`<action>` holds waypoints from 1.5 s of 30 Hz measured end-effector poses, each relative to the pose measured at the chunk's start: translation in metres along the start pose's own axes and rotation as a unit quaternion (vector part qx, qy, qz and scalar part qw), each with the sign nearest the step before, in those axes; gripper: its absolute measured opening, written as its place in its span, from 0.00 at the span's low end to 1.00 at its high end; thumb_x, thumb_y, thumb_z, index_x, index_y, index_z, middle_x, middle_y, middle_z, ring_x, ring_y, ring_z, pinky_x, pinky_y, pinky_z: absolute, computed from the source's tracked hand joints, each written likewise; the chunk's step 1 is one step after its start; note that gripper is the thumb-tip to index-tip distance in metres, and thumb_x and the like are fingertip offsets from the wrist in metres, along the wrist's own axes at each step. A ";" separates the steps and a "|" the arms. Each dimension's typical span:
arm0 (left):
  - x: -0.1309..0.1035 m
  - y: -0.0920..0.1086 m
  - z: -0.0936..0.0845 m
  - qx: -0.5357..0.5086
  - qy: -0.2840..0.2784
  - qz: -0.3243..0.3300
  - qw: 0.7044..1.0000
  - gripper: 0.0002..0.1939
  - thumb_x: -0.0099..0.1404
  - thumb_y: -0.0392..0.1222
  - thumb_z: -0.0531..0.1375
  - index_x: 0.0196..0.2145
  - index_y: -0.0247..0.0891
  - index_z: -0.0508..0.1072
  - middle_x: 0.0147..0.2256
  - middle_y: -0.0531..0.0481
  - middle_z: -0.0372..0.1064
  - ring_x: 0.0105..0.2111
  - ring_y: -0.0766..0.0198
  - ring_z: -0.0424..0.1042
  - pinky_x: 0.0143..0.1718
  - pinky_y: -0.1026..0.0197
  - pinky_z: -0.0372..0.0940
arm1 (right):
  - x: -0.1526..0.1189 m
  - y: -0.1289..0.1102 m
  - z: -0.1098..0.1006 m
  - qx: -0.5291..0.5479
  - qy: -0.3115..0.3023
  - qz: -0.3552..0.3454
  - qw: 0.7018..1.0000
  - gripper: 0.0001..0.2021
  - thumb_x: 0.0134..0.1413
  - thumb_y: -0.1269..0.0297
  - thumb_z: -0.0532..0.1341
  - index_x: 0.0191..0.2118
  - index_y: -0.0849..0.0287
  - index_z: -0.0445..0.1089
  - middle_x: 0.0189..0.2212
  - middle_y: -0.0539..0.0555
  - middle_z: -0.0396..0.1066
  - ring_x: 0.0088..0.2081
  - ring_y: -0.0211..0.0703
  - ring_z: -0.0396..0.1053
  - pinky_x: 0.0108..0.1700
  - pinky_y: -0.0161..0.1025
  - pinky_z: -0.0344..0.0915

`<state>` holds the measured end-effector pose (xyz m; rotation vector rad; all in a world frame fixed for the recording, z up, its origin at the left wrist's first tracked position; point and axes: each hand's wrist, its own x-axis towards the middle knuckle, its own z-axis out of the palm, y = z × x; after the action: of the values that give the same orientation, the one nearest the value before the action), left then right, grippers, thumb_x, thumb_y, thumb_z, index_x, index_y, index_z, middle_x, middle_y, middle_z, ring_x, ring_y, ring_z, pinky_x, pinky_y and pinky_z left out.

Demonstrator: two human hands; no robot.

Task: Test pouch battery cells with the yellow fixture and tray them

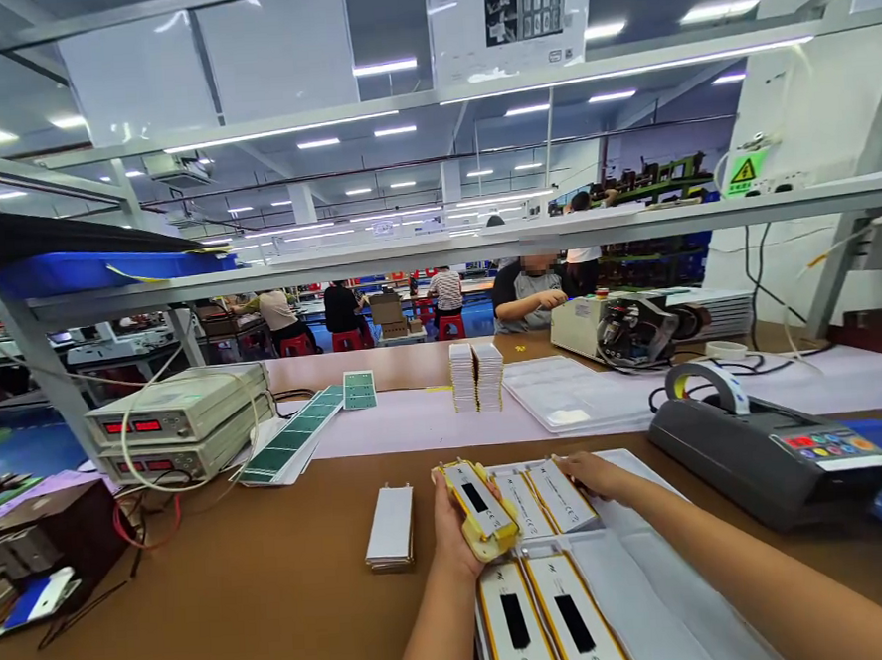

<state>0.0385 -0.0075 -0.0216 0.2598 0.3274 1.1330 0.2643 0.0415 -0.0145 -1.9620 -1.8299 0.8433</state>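
Observation:
My left hand (pixel 453 533) is wrapped round a yellow block-like holder (pixel 491 546). On top of it lies a white flat battery cell (pixel 479 497) with a black rectangle. To the right, my right hand (pixel 595 477) has its fingers at the upper end of another battery cell (pixel 562 494), which lies in the white plastic tray (pixel 650 566) and shows no black rectangle; the fingertips are partly hidden. Nearer to me, two cells with black rectangles, a left cell (pixel 515 654) and a right cell (pixel 568 581), lie side by side in the tray.
A stack of white cells (pixel 391 524) stands left of my hands. Farther back are upright white stacks (pixel 476 378), green sheets (pixel 294 437) and clear trays (pixel 571 392). A tape dispenser (pixel 762 450) stands right; power supplies (pixel 181 416) stand left. Across the bench sits a person (pixel 533 299).

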 end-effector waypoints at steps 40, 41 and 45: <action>-0.018 0.027 0.021 0.106 0.122 0.122 0.979 0.16 0.46 0.29 0.55 0.36 0.31 0.69 0.28 0.45 0.71 0.29 0.58 0.71 0.35 0.53 0.65 | -0.097 0.006 0.007 -0.124 0.009 -0.121 0.985 0.10 0.53 0.59 0.49 0.30 0.55 0.65 0.27 0.50 0.70 0.29 0.40 0.65 0.28 0.34 0.53; -0.020 0.031 0.023 0.107 0.132 0.131 0.977 0.15 0.47 0.30 0.55 0.35 0.32 0.69 0.28 0.46 0.71 0.29 0.58 0.71 0.34 0.54 0.66 | -0.101 0.004 0.005 -0.149 0.014 -0.127 0.981 0.10 0.53 0.60 0.50 0.29 0.55 0.65 0.27 0.50 0.71 0.29 0.40 0.66 0.27 0.34 0.52; -0.027 0.054 0.031 0.148 0.207 0.216 0.943 0.10 0.50 0.34 0.56 0.34 0.34 0.67 0.27 0.47 0.70 0.30 0.59 0.71 0.35 0.54 0.66 | -0.117 -0.004 0.002 -0.260 0.024 -0.147 0.954 0.08 0.53 0.64 0.50 0.30 0.56 0.66 0.29 0.53 0.72 0.30 0.44 0.67 0.27 0.35 0.51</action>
<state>-0.0048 -0.0120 0.0303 0.3694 0.8485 1.5740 0.2598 -0.0730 0.0097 -1.8803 -2.4150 0.2297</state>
